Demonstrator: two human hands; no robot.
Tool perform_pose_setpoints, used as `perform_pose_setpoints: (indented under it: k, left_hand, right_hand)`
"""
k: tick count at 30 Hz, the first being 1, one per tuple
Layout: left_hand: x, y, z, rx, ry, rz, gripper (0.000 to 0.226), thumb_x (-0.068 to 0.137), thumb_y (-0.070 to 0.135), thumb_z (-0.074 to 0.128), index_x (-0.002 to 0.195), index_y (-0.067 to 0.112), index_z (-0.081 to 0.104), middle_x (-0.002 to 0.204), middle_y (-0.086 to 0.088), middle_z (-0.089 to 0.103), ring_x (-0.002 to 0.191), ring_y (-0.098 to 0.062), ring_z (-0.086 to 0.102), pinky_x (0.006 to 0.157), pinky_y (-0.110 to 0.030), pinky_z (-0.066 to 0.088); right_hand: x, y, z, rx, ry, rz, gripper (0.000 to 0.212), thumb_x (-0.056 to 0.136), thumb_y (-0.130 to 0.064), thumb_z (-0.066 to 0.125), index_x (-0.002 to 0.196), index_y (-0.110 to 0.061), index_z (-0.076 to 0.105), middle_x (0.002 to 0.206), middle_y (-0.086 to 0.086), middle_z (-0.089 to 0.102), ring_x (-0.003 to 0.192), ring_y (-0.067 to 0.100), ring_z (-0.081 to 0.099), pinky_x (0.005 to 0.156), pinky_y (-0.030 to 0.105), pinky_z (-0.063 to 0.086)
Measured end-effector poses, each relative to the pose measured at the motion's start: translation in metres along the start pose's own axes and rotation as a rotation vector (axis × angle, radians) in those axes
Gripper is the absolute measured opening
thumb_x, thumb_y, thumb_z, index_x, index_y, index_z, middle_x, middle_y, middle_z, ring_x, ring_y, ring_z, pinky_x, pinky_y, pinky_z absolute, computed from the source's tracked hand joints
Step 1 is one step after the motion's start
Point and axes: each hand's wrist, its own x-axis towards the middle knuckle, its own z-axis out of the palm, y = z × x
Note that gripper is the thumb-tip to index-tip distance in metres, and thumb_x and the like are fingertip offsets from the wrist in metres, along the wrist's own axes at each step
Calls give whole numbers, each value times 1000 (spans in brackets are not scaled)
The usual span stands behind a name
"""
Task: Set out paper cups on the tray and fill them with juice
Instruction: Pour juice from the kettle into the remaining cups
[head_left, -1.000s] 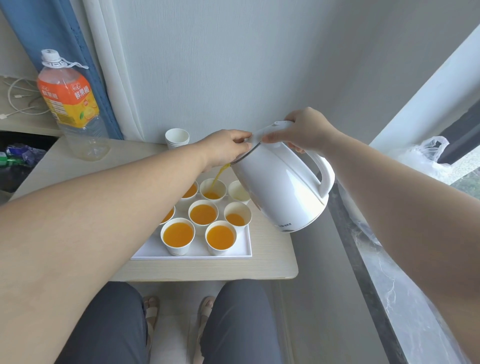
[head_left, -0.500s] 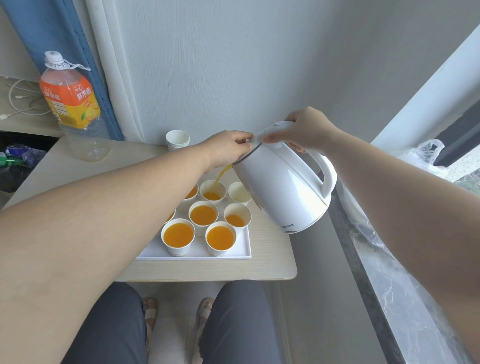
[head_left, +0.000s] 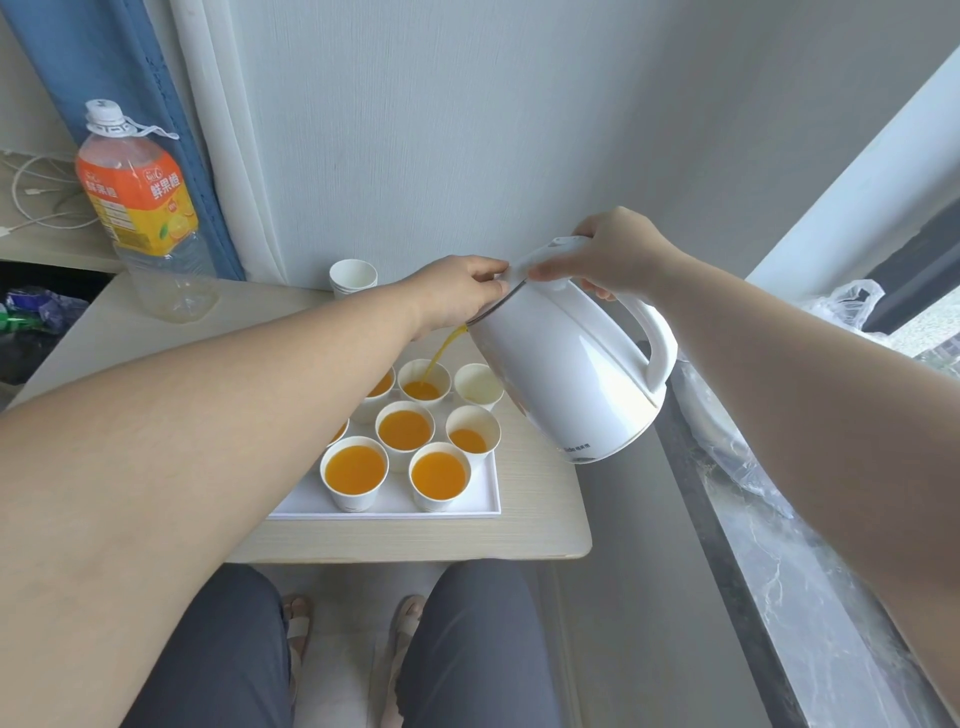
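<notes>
The fingers of my right hand (head_left: 618, 254) are curled tight round the handle of the white kettle (head_left: 566, 384). The fingers of my left hand (head_left: 457, 296) are bent and hold the front of its lid, just above the spout. The kettle is tipped, and a thin line of juice (head_left: 441, 353) runs into the middle cup (head_left: 423, 379) at the back of the white tray (head_left: 467, 506). Just right of it on the tray is an empty cup (head_left: 478, 384). The front cups (head_left: 356, 470) hold juice. The tray sits on the surface (head_left: 540, 499). Behind the tray stands a stack of cups (head_left: 353, 275). Far left of the tray is a big bottle (head_left: 140, 208).
</notes>
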Motion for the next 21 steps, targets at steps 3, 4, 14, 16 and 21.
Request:
perform_pose_setpoints:
  k: [3,4,14,16,21]
  left_hand:
    - [1,0,1,3,0,0,45,97,28,51,141,21,46,141,0,50,128,-14,46,108,-27,36]
    - [1,0,1,4,0,2,45,97,28,51,141,21,46,141,0,50,128,-14,46,108,-27,36]
    - [3,-3,1,-52,25,1,41,96,25,54,137,22,51,136,-2,55,123,-14,51,104,-25,39]
    - [3,-4,0,-53,27,0,41,96,25,53,136,22,51,135,-2,55,123,-14,51,105,-26,39]
    - [4,-6,-1,-55,26,1,40,96,26,53,135,22,52,135,-1,56,123,-14,51,106,-28,39]
  right_hand:
    - [0,0,0,-11,-6,4,47,68,-47,79,56,-16,45,30,-9,41,44,14,42,42,22,33]
    - [0,0,0,-12,-5,5,47,68,-47,79,56,-16,45,29,-9,41,44,14,42,41,22,33]
    - [1,-2,2,-19,8,10,48,68,-46,79,55,-16,44,34,-8,41,42,14,42,42,23,32]
    - [1,-2,3,-20,9,13,48,68,-46,79,55,-16,44,33,-8,41,42,13,42,41,22,32]
    - [2,-5,3,-21,5,16,47,67,-47,79,57,-16,46,41,-5,45,41,12,41,35,18,30]
